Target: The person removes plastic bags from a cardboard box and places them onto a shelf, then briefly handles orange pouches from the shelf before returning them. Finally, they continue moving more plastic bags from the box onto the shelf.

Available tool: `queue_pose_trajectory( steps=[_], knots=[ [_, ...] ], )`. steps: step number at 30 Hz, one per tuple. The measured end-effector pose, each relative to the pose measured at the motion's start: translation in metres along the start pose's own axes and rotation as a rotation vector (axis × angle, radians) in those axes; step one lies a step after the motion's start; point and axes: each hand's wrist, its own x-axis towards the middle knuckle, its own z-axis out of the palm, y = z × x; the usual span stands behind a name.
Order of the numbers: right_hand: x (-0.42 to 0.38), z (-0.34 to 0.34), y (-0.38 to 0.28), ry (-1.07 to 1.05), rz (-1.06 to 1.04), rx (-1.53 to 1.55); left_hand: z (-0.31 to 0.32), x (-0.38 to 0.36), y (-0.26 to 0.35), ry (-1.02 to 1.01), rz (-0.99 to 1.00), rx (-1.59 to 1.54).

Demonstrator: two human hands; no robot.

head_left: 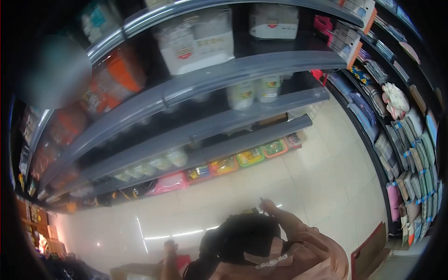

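Observation:
My left hand (170, 248) hangs low over the floor at the bottom of the view, fingers loosely stretched and nothing seen in them. Close beside it are a red item (184, 262) and a cardboard box (133, 270). Past my dark trousers (238, 235), my right hand (268, 206) reaches forward with a finger held out. A small yellow and black patch (250, 211) shows just left of that hand. Both hands are apart from the shelves.
Ahead stands a grey shelf unit (200, 133) with white packs (198, 42), white bottles (269, 88) and coloured baskets (224, 164) at the bottom. Racks of folded textiles (410, 158) line the right side. A blurred round shape (56, 70) covers the upper left. Pale tiles (322, 172) form the floor.

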Motion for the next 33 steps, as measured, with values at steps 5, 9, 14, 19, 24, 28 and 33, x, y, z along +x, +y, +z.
queue_pose_trajectory(
  steps=[5,9,14,19,24,28,33],
  knots=[
    [0.039,-0.047,-0.006,0.181,-0.361,-0.152,0.218,0.01,0.11,-0.487,0.853,0.802],
    [0.038,-0.056,0.01,0.294,-0.227,-0.017,0.342,-0.094,0.22,-0.798,0.876,1.007],
    [-0.034,-0.08,-0.008,0.185,-0.097,0.046,0.429,-0.121,0.28,-0.949,1.141,1.054],
    [-0.021,-0.122,-0.003,0.346,0.262,0.639,0.501,-0.128,0.362,-0.944,1.398,0.969],
    [-0.009,-0.185,-0.083,0.362,0.056,0.627,0.586,-0.137,0.449,-0.477,1.267,0.427],
    [0.031,-0.244,-0.187,0.537,-0.173,0.504,0.636,-0.06,0.457,-0.28,1.624,0.527],
    [0.048,-0.306,-0.327,0.538,-0.575,0.436,0.64,-0.063,0.454,-0.293,1.659,0.647]
  ],
)
